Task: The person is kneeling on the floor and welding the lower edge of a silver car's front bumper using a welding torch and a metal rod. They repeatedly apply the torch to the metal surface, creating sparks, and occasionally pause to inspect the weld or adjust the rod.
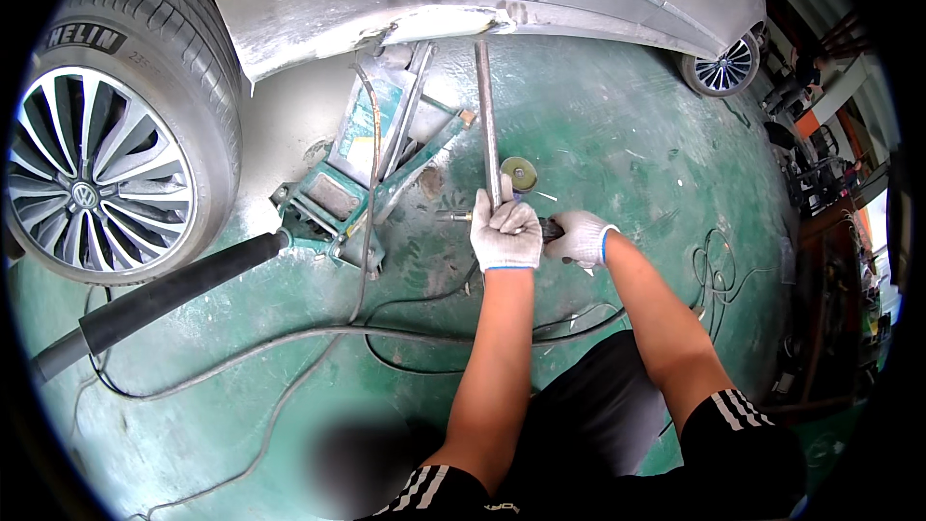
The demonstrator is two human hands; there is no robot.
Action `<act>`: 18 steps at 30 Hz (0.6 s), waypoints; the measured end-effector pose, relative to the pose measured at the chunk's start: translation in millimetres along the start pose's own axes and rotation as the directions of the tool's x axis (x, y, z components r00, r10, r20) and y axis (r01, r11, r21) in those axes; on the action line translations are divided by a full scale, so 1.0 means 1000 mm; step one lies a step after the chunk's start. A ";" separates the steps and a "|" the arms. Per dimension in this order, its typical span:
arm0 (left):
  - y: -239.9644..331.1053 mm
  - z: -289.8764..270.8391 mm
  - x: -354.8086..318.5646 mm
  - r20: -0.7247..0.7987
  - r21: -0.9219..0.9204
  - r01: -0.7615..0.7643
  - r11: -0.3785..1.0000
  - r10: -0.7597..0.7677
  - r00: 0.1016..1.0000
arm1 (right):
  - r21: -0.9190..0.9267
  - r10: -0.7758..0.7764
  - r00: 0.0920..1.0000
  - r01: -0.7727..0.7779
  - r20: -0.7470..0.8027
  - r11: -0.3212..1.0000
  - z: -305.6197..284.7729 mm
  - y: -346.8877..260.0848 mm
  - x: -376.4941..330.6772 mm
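- Shows in the head view a metal bar point(487, 106) just right of the floor jack point(333, 195), with the near end hidden in a grip
- Clenches the bar low down with the gloved left hand point(506, 230), right of the jack
- Wraps the gloved right hand point(579, 236) around a dark handle point(552, 231), farther right of the jack; cannot tell whether joined to the bar
- Should feel stiff, sturdy and probably heavy, likely tip-heavy from one end and slippery where smooth
- Best held nearer mid-length, for balance
- Also shows a yellowish disc point(526, 174) right of the jack
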State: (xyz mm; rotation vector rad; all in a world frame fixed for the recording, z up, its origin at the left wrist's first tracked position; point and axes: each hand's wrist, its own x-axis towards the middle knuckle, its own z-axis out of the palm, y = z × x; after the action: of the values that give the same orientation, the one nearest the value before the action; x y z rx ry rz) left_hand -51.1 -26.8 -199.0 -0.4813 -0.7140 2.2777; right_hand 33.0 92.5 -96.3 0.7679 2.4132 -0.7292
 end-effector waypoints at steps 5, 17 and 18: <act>0.004 0.024 0.017 0.001 0.001 -0.024 1.000 0.024 1.000 | -0.007 -0.033 0.999 0.033 0.020 0.999 0.012 0.003 0.012; 0.020 0.015 -0.020 0.137 0.030 -0.087 0.996 0.082 0.987 | -0.062 -0.045 0.999 0.046 0.031 0.997 0.010 0.006 0.012; 0.023 0.012 -0.025 0.141 0.038 -0.093 0.995 0.087 0.986 | -0.073 -0.046 0.999 0.048 0.029 0.996 0.008 0.006 0.013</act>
State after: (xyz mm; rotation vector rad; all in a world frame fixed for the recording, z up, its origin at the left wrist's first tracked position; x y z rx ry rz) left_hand -51.2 -62.8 -200.5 -0.3420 -0.7216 2.4252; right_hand 29.7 96.1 -112.3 0.6706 2.4263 -0.6610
